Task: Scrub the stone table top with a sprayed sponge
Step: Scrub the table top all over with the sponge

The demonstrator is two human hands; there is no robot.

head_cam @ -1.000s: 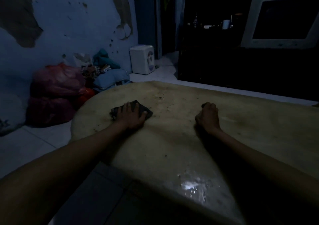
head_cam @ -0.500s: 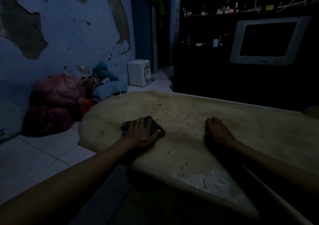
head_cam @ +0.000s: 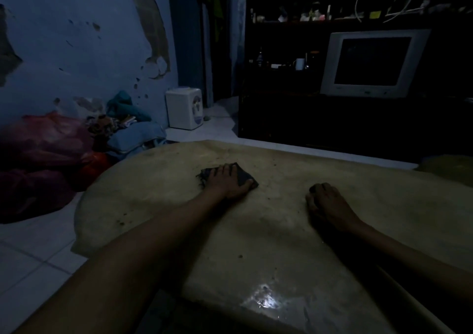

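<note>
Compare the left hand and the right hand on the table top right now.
The left hand lies flat with its fingers spread over the dark sponge, pressing it down; the right hand is curled into a loose fist and seems to hold nothing. The left hand reaches farther across the stone table top; the right hand sits nearer the person. Both rest on the stone with their backs up.

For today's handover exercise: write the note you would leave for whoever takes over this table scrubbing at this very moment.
Left hand: flat on the dark sponge, pressing it onto the stone table top towards the far left.
Right hand: fingers curled, resting on the stone; whether it holds anything cannot be told.
Done: a wet sheen at the near edge.
Left: dark specks remain around the sponge and across the middle; scrub on.
</note>
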